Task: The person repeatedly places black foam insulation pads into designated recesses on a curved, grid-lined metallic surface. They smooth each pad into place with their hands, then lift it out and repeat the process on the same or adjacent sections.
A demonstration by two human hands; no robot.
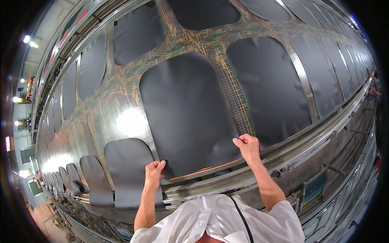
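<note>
A large dark grey sheet [186,113] with rounded top corners lies flat on a long shiny gridded table [117,101]. My left hand [154,170] pinches the sheet's near left corner. My right hand [246,146] grips its near right corner in a closed fist. The near edge of the sheet shows a thin orange line and is slightly wrinkled between my hands. Both forearms are bare and come up from my white shirt.
Several more dark sheets [267,89] lie in rows across the table. Smaller dark pieces [127,170] hang over the near edge at the left. A metal rail [324,129] runs along the table's front. Another person's arm [373,91] shows far right.
</note>
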